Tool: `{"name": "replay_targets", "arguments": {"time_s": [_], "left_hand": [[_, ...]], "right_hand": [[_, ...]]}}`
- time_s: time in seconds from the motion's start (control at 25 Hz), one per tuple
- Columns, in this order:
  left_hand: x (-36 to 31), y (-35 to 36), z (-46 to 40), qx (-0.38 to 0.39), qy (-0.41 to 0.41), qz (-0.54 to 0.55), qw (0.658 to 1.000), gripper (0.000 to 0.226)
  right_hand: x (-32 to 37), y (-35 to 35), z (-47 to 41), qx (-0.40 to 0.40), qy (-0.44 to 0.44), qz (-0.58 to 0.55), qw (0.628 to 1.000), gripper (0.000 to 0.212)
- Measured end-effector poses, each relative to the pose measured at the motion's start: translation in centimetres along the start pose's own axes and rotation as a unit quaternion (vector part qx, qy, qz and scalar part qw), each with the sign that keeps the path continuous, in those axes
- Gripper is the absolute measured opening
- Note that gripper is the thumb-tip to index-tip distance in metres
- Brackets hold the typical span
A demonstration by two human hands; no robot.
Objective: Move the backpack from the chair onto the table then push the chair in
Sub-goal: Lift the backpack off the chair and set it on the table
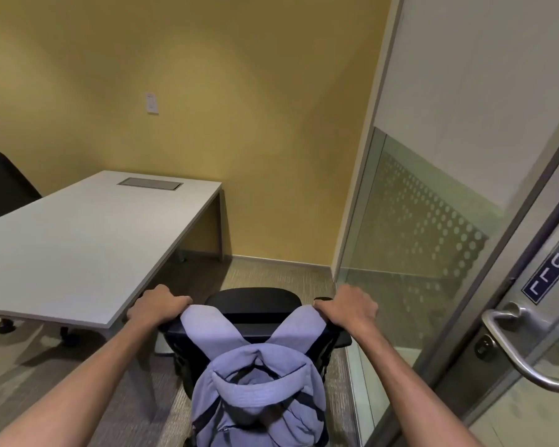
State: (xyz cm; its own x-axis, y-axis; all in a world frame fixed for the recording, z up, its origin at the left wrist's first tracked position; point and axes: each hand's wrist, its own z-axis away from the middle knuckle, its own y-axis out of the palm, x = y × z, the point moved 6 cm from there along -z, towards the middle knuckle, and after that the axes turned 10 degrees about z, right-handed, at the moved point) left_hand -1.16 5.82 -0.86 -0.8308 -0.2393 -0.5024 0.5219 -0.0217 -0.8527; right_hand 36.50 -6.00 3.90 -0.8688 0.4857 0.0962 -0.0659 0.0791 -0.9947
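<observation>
A lilac backpack (259,398) hangs on the back of a black office chair (254,301), its two straps looped over the top of the backrest. My left hand (157,306) is closed over the left strap at the backrest's top corner. My right hand (349,308) is closed over the right strap at the other corner. The chair stands just right of the white table (78,240), pulled out from it. The chair's seat shows beyond the backrest; its base is hidden.
A glass wall (410,240) and a glass door with a metal lever handle (526,350) stand close on the right. A second black chair (4,185) sits at the table's far left. A yellow wall closes the back.
</observation>
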Motion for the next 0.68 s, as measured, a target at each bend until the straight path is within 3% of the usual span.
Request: {"name": "replay_targets", "arguments": {"time_s": [0.08, 0.24, 0.52, 0.68], "left_hand": [[0.0, 0.7, -0.6, 0.051, -0.026, 0.071, 0.996, 0.041], [-0.2, 1.3, -1.0, 0.093, -0.056, 0.091, 0.99, 0.039], [-0.2, 1.6, -2.0, 0.08, -0.062, 0.096, 0.99, 0.05], [-0.4, 1.7, -2.3, 0.051, -0.041, 0.072, 0.995, 0.036]], "right_hand": [[0.1, -0.2, 0.2, 0.022, 0.008, -0.014, 1.0, 0.042], [-0.5, 0.8, 0.0, 0.088, 0.022, -0.1, 0.991, 0.038], [-1.1, 1.9, -0.7, 0.141, 0.02, -0.156, 0.977, 0.038], [-1.4, 2.4, -1.1, 0.122, 0.024, -0.163, 0.979, 0.042]]}}
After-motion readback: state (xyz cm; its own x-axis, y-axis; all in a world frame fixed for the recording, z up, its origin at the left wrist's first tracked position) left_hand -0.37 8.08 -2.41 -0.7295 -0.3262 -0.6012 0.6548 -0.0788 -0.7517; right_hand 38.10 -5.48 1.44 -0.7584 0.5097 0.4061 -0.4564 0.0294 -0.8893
